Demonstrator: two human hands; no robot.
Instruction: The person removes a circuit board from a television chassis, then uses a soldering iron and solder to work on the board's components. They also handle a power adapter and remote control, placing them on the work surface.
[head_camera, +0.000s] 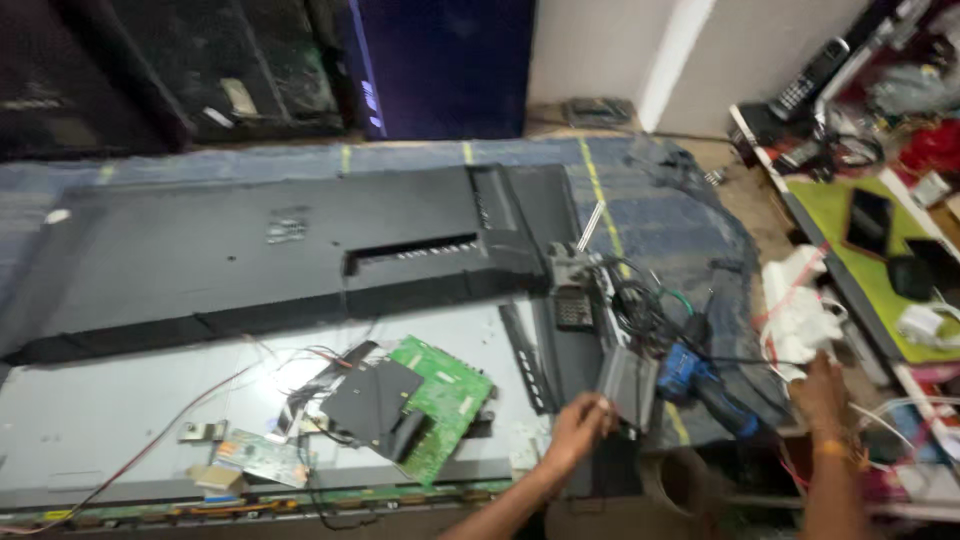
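Fingers of the left hand (578, 425) pinch a grey box (627, 385); right hand (820, 385) touches white cloth (800, 310), loosely open.

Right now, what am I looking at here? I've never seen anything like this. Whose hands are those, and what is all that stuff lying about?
The one picture comes from a camera worn on a person's head, looking down at their own bare hands. There is no machine. A big flat television lies face down on a blue cloth, with its black back cover lifted off and shifted away. Inside you see a green circuit board and thin wires. The left hand has its fingers at a small grey box; whether it grips it is unclear. The right hand reaches toward white cloth. A blue drill lies between them.
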